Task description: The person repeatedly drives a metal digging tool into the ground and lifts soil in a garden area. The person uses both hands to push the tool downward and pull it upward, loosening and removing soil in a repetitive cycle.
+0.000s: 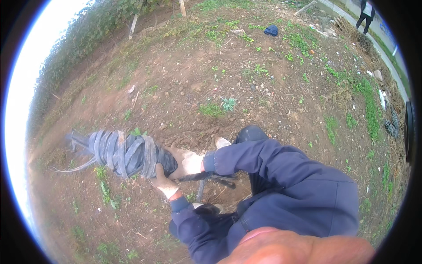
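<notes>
A thick bundle wound with dark strips, which look like plastic or rubber, lies across the left of the view. Loose strip ends trail from its far end. My right hand, in a pale, soil-marked work glove, is pressed around its near end, the fingers partly hidden. Close beside it, my left hand in a similar glove grips the same end, thumb on the near side. Dark stick-like pieces show behind the wrists, next to dug soil. How they join the bundle is hidden.
My bent knee and shoes are close to the hands. Beyond lie stony soil with weeds, a dark blue cloth item and a dark coil. Leafy plants with posts line one side. A person stands far off.
</notes>
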`<state>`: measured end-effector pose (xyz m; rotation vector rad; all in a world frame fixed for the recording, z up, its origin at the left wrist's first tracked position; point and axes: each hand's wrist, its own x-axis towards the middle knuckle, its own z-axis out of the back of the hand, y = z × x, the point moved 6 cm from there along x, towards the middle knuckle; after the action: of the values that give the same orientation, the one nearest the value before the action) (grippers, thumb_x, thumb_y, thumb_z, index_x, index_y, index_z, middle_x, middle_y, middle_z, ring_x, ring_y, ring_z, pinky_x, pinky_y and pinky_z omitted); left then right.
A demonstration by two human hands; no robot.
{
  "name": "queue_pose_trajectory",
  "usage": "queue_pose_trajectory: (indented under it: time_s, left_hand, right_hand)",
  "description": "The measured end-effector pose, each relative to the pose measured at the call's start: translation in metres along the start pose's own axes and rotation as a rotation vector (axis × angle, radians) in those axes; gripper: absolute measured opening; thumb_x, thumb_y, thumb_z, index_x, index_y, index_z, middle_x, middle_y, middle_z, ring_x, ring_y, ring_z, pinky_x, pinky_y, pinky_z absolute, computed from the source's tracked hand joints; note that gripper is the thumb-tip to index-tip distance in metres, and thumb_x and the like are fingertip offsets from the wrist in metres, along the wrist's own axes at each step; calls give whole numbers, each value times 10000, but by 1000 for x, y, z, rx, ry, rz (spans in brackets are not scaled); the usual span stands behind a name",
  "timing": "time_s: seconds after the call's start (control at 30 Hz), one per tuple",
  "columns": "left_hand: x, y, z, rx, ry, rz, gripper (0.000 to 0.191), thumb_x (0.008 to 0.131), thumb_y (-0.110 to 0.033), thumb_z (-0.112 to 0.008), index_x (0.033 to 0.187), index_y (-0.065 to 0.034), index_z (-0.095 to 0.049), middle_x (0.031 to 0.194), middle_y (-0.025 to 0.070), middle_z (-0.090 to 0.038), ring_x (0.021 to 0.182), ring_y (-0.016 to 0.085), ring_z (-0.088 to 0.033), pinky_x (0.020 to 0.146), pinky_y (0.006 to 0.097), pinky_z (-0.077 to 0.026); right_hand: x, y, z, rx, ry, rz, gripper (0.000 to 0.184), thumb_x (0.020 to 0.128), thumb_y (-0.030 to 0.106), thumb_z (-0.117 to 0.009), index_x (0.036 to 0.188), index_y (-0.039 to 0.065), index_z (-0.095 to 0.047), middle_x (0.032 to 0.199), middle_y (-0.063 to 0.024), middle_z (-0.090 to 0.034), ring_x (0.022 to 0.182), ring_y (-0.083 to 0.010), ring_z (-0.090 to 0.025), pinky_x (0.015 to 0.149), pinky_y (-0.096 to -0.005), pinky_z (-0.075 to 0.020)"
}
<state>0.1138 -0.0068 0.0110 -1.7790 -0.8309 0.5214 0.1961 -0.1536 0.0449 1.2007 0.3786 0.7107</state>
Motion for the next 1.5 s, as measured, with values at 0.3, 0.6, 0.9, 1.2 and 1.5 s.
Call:
queue_pose_trajectory:
  time_s: [0.3,0.6,0.9,1.2,1.5]
  left_hand:
    - [0,0,1,44,-10,-16,734,985,-123,-756,1602,132,-451,1561,194,-592,1382,307,-601,1218,429,-448]
    - [0,2,5,53,-25,-11,756,984,-157,-780,1593,146,-451,1548,208,-602,1364,307,-612,1198,429,-468]
    - [3,5,10,124,-47,-56,751,993,-154,-782,1595,145,-448,1551,209,-605,1367,298,-605,1231,423,-427]
    - [-3,-2,2,88,-32,-25,729,994,-155,-781,1586,134,-470,1494,195,-649,1321,291,-640,1175,419,-485]
    - [0,2,1,45,21,2,700,1005,-183,-751,1585,113,-493,1569,183,-586,1408,301,-581,1236,431,-421]
  right_hand:
    - [-4,0,1,-36,24,-74,1256,662,525,-934,1640,-42,-389,1510,-322,-602,1411,-450,-604,1190,-478,-488]
    - [-5,1,-1,-48,5,-63,1249,654,527,-938,1629,-40,-400,1479,-314,-622,1382,-448,-628,1167,-474,-508]
    - [-3,-1,-1,-15,13,-59,1244,630,528,-945,1612,-31,-424,1448,-301,-649,1344,-441,-660,1140,-473,-528]
    - [2,-11,-6,-7,20,-34,1255,619,544,-952,1601,-36,-429,1436,-309,-649,1330,-442,-667,1116,-479,-542]
    - [0,-13,-8,-10,-4,-20,1309,608,549,-974,1626,-36,-396,1424,-313,-644,1304,-441,-678,1102,-483,-549]
